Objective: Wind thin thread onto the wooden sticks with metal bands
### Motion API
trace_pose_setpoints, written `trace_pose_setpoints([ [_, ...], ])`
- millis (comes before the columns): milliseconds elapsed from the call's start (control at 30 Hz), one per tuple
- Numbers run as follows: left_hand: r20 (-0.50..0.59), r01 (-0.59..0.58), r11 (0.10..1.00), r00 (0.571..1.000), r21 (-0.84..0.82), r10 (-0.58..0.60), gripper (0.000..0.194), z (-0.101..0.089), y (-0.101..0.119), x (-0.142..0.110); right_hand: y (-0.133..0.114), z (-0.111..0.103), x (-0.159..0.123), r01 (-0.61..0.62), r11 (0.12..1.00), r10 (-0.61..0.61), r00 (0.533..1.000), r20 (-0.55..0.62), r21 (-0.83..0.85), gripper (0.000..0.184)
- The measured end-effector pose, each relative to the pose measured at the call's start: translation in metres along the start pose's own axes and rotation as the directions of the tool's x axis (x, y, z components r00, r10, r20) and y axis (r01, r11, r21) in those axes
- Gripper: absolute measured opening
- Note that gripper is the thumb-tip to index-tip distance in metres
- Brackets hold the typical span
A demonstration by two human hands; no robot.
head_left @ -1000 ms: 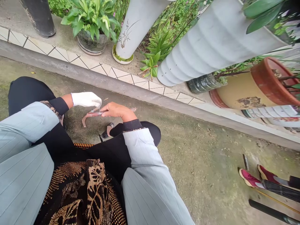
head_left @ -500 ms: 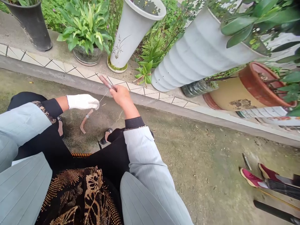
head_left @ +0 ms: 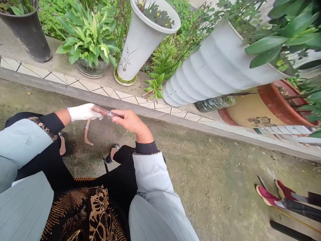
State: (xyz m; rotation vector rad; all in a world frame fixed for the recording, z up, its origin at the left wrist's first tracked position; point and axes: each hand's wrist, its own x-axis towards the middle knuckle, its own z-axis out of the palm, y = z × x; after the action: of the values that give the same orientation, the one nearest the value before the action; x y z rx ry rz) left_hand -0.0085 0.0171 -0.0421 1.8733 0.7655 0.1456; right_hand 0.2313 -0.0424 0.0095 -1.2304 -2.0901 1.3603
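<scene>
My right hand (head_left: 130, 119) is closed around one end of a brown stick (head_left: 101, 111) with silvery wire (head_left: 109, 114) wound about its middle. The stick lies nearly level, its far end over the fingers of my left hand (head_left: 84, 112). That hand wears a white glove and its fingers are closed; the stick and glove hide what is between them. Below the glove hangs a bent, thin brown piece (head_left: 86, 134) with a pale band around it. Whether it is joined to the wire I cannot tell.
A low tiled ledge (head_left: 82, 84) runs across in front, bearing a white vase-shaped planter (head_left: 140, 43), a ribbed grey planter (head_left: 200, 70), a leafy potted plant (head_left: 90, 50) and a red-rimmed pot (head_left: 240, 107). At right, another person's red shoes (head_left: 267, 195) stand on the concrete.
The stick has swung from slanting up to nearly level, its far end now over the glove. My right hand has moved slightly lower. A thin strand between the hands no longer shows.
</scene>
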Motion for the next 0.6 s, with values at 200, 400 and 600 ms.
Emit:
trace_pose_setpoints([
  [200,0.145,0.0,0.968,0.989,0.251,-0.037,0.036,0.028,0.019,-0.002,0.013,0.011,0.006,-0.187,0.971,0.156,0.967,-0.202,-0.148,0.026],
  [400,0.115,-0.083,0.73,0.993,0.678,0.005,0.033,0.029,0.022,-0.007,0.016,0.03,0.013,-0.371,0.722,0.37,0.92,-0.127,-0.584,0.026],
  [600,0.173,-0.246,0.774,0.969,0.583,0.177,0.03,0.015,0.017,-0.007,0.01,0.044,0.018,-0.112,0.798,0.314,0.916,0.249,-0.592,0.022],
])
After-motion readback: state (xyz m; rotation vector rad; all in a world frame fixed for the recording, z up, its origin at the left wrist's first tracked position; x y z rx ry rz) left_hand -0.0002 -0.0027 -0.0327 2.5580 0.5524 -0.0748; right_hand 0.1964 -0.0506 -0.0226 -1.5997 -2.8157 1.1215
